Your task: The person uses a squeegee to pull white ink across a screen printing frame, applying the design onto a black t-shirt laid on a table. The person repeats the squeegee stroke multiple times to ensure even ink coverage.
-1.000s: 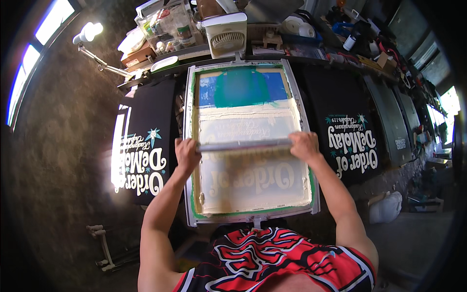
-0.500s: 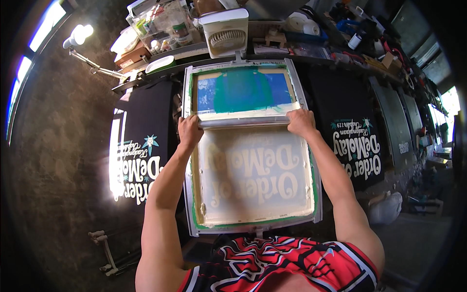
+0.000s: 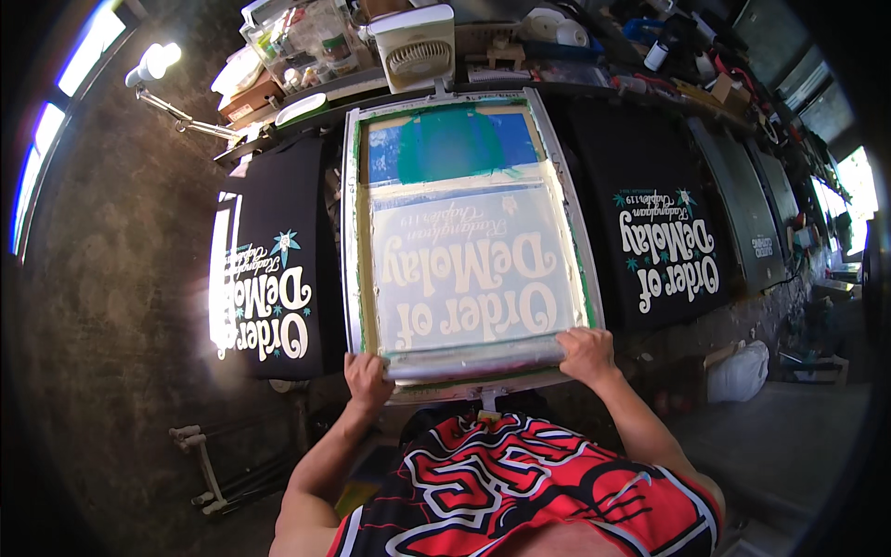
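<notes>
Squeegee (image 3: 473, 362) sits at 6 o'clock on the screen-printing frame (image 3: 354, 232), near its person-side rail; long axis runs roughly 9 to 3 o'clock, right end a bit farther from the body. Left hand (image 3: 369, 382) is curled closed round the 9 o'clock end, right hand (image 3: 587, 356) likewise round the 3 o'clock end; bar spans between them, neither hand nearer. Mesh shows pale lettering from centre toward 6 o'clock, blue area (image 3: 382, 160) with teal patch (image 3: 450, 139) at 12. Black printed shirts flank the frame: left shirt (image 3: 278, 195) around 9, right shirt (image 3: 622, 158) around 3. White fan (image 3: 418, 58) beyond, at 12; lit lamp (image 3: 153, 65) toward 10.
</notes>
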The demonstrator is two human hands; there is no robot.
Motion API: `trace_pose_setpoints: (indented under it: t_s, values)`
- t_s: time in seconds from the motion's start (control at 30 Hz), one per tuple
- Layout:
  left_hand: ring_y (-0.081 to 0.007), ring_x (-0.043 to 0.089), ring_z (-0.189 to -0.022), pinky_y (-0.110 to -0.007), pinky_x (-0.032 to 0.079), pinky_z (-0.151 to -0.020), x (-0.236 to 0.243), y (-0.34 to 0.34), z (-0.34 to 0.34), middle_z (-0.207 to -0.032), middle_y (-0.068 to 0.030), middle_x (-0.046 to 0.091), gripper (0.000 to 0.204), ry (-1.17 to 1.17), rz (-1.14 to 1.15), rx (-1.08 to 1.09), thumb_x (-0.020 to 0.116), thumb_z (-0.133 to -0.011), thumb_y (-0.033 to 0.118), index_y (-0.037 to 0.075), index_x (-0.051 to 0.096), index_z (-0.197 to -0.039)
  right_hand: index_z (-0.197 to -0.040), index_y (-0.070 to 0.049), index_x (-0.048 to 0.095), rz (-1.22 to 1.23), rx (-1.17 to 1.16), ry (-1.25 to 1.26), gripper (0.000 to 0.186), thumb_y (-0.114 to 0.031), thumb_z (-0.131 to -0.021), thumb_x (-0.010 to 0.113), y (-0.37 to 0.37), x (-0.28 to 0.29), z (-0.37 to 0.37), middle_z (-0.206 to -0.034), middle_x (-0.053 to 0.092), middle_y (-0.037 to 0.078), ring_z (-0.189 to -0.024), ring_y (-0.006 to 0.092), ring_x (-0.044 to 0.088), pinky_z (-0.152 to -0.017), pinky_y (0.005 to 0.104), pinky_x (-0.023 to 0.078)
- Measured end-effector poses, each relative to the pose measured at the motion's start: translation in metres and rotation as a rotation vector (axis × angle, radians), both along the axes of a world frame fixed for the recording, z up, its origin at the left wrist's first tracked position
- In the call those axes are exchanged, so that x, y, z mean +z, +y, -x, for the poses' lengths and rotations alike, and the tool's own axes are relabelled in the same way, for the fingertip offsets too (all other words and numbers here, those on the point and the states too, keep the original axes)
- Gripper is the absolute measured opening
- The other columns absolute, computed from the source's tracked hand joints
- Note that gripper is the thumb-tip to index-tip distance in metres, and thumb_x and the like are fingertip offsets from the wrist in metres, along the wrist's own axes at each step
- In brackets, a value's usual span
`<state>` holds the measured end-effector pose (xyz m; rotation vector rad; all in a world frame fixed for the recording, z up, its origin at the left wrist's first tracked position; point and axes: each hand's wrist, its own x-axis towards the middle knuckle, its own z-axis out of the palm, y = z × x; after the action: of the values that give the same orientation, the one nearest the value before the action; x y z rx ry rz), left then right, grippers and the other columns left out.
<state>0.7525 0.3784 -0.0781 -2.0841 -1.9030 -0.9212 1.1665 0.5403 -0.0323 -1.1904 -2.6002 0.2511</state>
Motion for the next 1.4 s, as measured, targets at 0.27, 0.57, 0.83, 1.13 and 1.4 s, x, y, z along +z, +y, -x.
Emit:
trace_pose_setpoints:
  t_s: [0.27,0.57,0.83,1.13,1.4]
  values:
    - [-0.0299,0.055,-0.064,-0.044,0.040,-0.073,0.032,0.044,0.033,-0.069,-0.0082,0.050,0.028,0.075,-0.077,0.027,0.067,-0.057,-0.001,0.009,0.048,-0.074,-0.068,-0.009,0.063,-0.091,0.005,0.093,0.007,-0.007,-0.062,0.062,0.038,0.022,0.026,-0.068,0.065,0.011,-0.065,0.0339,0.068,-0.057,0.0452,0.053]
    - [-0.0306,0.062,-0.079,-0.043,0.041,-0.085,0.026,0.277,0.147,-0.077,-0.0084,0.061,0.019,0.107,-0.078,0.105,0.069,-0.064,0.000,0.008,0.061,-0.079,-0.088,-0.012,0.078,-0.142,-0.077,0.011,0.027,-0.005,-0.067,0.062,0.252,0.006,0.144,-0.086,0.075,0.015,-0.078,0.0370,0.072,-0.069,0.0470,0.058]
    - [-0.0339,0.062,-0.081,-0.043,0.043,-0.084,0.004,0.326,0.180,-0.079,-0.0113,0.064,0.010,0.068,0.016,0.177,0.066,-0.069,0.003,0.006,0.062,-0.077,-0.074,-0.011,0.071,-0.041,-0.076,-0.161,0.013,-0.008,-0.068,0.060,0.330,-0.007,0.192,-0.077,0.071,0.020,-0.078,0.0433,0.070,-0.068,0.0540,0.053]
    - [-0.0346,0.059,-0.074,-0.045,0.043,-0.077,-0.007,0.114,0.092,-0.075,-0.0118,0.056,0.020,0.016,-0.002,0.211,0.067,-0.060,-0.003,0.007,0.054,-0.073,-0.076,-0.013,0.073,-0.017,0.214,-0.168,0.015,-0.007,-0.065,0.063,0.239,-0.005,0.156,-0.078,0.071,0.016,-0.078,0.0391,0.071,-0.067,0.0497,0.056]
    - [-0.0307,0.060,-0.072,-0.042,0.043,-0.072,0.022,-0.045,0.007,-0.076,-0.0088,0.058,0.027,-0.063,0.063,0.175,0.064,-0.056,-0.003,0.006,0.063,-0.081,-0.071,-0.013,0.069,0.019,0.436,-0.094,0.011,-0.009,-0.062,0.064,0.123,0.004,0.101,-0.073,0.068,0.010,-0.070,0.0350,0.069,-0.061,0.0438,0.055]
